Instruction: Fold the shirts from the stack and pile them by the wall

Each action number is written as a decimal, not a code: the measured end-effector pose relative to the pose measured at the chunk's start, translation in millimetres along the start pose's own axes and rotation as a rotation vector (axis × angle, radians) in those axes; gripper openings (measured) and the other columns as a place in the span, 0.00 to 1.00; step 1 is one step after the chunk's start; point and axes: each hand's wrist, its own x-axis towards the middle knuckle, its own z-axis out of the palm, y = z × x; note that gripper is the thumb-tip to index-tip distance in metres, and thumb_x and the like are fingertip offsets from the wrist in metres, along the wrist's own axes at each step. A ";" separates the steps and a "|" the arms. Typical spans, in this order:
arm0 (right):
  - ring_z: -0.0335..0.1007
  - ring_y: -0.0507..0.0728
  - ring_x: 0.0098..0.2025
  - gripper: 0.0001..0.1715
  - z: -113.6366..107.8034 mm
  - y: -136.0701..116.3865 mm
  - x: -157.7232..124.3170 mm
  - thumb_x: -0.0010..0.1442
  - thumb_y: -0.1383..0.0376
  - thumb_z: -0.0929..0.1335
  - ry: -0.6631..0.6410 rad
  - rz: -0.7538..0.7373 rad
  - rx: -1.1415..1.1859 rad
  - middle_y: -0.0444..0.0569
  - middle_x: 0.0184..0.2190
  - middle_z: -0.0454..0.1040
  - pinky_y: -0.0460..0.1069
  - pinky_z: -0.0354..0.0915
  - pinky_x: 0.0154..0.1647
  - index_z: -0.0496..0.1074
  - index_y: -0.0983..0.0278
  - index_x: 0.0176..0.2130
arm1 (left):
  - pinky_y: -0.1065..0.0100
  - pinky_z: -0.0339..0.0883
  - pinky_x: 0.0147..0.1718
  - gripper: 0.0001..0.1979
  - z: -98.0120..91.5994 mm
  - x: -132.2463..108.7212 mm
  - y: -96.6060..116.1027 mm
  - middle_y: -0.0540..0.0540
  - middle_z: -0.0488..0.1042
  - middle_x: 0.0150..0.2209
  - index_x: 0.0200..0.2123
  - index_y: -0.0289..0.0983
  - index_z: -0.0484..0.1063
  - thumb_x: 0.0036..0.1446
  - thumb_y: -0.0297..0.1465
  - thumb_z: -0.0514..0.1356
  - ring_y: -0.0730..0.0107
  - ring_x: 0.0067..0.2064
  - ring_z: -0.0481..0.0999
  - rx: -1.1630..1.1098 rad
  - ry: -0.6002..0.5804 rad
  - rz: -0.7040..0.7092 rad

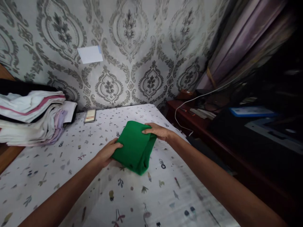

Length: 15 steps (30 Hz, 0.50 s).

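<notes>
A folded green cloth (134,146) lies on a bed covered by a white sheet with small printed figures (71,176). My left hand (107,154) grips the cloth's left edge, thumb on top and fingers under it. My right hand (157,130) pinches the cloth's far right corner, fingers curled over the fold. Both arms reach in from the bottom of the view.
A pile of folded clothes (30,116) in white, pink and black sits at the bed's far left. A small box (90,115) lies by the patterned wall. To the right, a dark wooden table (201,123) holds a white cable, a blue-edged tray and clutter; curtains hang behind.
</notes>
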 end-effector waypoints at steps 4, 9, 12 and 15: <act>0.76 0.57 0.33 0.24 -16.1 10.2 -9.4 0.38 0.62 0.80 0.181 -0.020 0.155 0.49 0.31 0.80 0.51 0.74 0.34 0.72 0.63 0.35 | 0.59 0.77 0.26 0.29 4.7 24.0 10.7 0.40 0.78 0.45 0.51 0.42 0.66 0.46 0.32 0.71 0.55 0.36 0.80 -0.048 -0.158 -0.053; 0.74 0.56 0.30 0.18 -54.5 7.7 22.2 0.42 0.64 0.76 0.397 -0.088 0.119 0.47 0.26 0.78 0.49 0.72 0.32 0.71 0.63 0.34 | 0.71 0.70 0.23 0.23 20.0 93.8 54.7 0.51 0.72 0.30 0.42 0.40 0.65 0.43 0.22 0.68 0.71 0.26 0.74 -0.020 -0.058 0.183; 0.72 0.54 0.29 0.16 -82.5 -1.2 60.2 0.46 0.63 0.75 0.547 -0.149 0.057 0.44 0.24 0.75 0.47 0.70 0.30 0.70 0.63 0.35 | 0.75 0.65 0.23 0.25 35.9 147.8 94.6 0.54 0.69 0.29 0.44 0.41 0.62 0.44 0.21 0.66 0.76 0.24 0.70 -0.001 0.093 0.332; 0.70 0.52 0.28 0.14 -110.5 -7.5 103.4 0.53 0.60 0.73 0.687 -0.179 -0.022 0.43 0.26 0.73 0.47 0.68 0.29 0.71 0.64 0.38 | 0.75 0.63 0.24 0.27 52.9 200.3 126.0 0.56 0.66 0.30 0.47 0.43 0.58 0.46 0.20 0.64 0.78 0.23 0.67 0.042 0.186 0.441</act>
